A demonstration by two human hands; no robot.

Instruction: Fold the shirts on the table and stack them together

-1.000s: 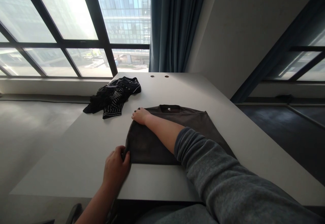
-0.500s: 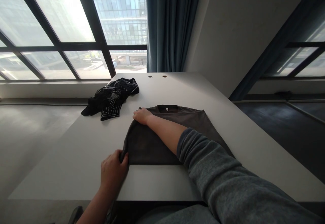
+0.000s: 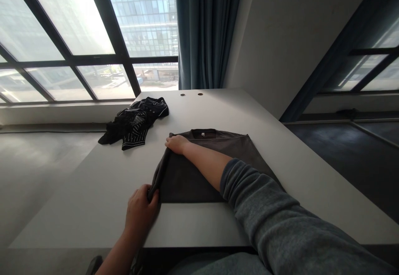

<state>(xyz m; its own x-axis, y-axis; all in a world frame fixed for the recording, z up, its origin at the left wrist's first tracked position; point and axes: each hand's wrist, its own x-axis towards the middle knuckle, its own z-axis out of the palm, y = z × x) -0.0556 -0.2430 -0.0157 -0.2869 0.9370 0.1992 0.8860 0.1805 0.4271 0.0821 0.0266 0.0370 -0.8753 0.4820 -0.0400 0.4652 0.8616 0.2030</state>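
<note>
A dark grey-brown shirt (image 3: 190, 175) lies spread on the white table (image 3: 102, 208), its neckline and small white label facing away from me. My left hand (image 3: 141, 206) is closed on the shirt's near left corner, thumb on top. Reaching across the cloth, my right hand (image 3: 177, 144) pinches the far left edge near the shoulder. Between the two hands the left edge is slightly raised and rolled inward. My right forearm covers part of the shirt's middle and right side.
A crumpled black garment with white stripes (image 3: 137, 121) lies at the table's far left. Two round cable holes are at the back. Beyond stand a blue curtain (image 3: 207, 33), large windows (image 3: 152, 17) and a slanted wall (image 3: 280, 46).
The left edge of the shirt has been folded slightly further inward, with both hands moving a little to the right. The camera view has shifted slightly.
</note>
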